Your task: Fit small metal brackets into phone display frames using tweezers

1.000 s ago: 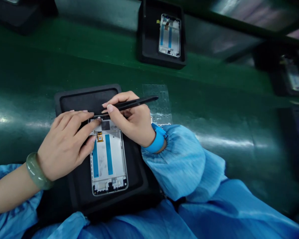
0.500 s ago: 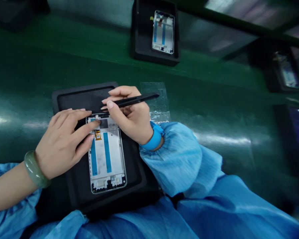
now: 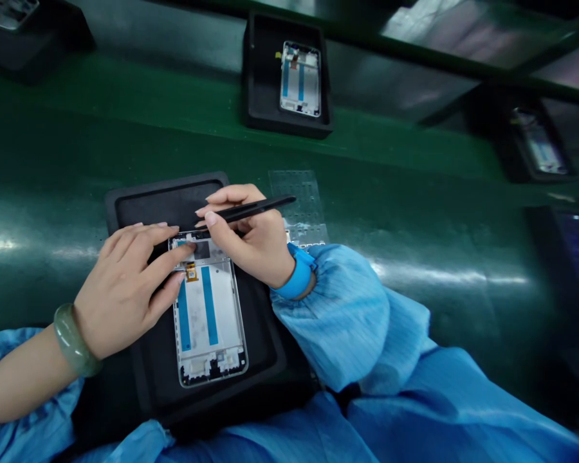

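Observation:
A phone mid-frame (image 3: 226,302) with two blue strips lies in a black tray (image 3: 168,196) before me. My left hand (image 3: 120,283) rests over its upper left corner, fingers stretched out. The index fingertip touches the frame near its top, and the thumb is by the left edge above a small orange flex cable (image 3: 192,272). In my right hand (image 3: 255,247) is a pair of black tweezers (image 3: 265,204), held between thumb and fingers. Their tip points left at the frame's top edge; my fingers partly hide that spot.
A clear plastic sheet (image 3: 296,190) with small parts lies right of the tray on the green table (image 3: 415,218). Farther back, another black tray (image 3: 260,119) holds a similar phone frame (image 3: 302,80). More trays stand at the upper left and right.
The whole view has shifted slightly, so the hands and near tray sit a little lower. Both hands keep nearly the same pose on the phone frame.

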`<state>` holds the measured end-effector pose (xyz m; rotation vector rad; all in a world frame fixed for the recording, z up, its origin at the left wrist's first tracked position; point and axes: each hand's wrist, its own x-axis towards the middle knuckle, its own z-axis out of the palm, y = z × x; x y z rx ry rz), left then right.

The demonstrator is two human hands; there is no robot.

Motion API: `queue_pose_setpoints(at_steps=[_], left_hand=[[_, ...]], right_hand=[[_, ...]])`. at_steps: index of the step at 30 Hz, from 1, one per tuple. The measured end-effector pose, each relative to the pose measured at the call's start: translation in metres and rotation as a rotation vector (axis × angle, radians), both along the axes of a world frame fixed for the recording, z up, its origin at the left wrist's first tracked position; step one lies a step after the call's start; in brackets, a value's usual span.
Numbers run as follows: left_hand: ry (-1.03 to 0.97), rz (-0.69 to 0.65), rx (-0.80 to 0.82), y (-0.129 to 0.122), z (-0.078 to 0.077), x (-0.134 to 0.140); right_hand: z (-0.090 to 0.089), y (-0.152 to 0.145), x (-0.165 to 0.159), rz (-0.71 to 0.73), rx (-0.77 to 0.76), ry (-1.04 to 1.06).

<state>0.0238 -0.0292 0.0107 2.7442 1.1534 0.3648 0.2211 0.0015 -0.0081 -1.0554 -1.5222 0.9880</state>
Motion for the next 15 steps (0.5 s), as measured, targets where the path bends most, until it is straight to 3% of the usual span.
queue_pose_setpoints(at_steps=[6, 15], left_hand=[[-0.01, 0.0, 0.003, 0.0002, -0.0006, 0.0002], [-0.019, 0.007, -0.001, 0.0003, -0.0008, 0.0003]], right_hand=[[0.0019, 0.0006, 0.0009, 0.016, 0.03, -0.073], [0.0047, 0.0005, 0.004, 0.076, 0.2, -0.24]])
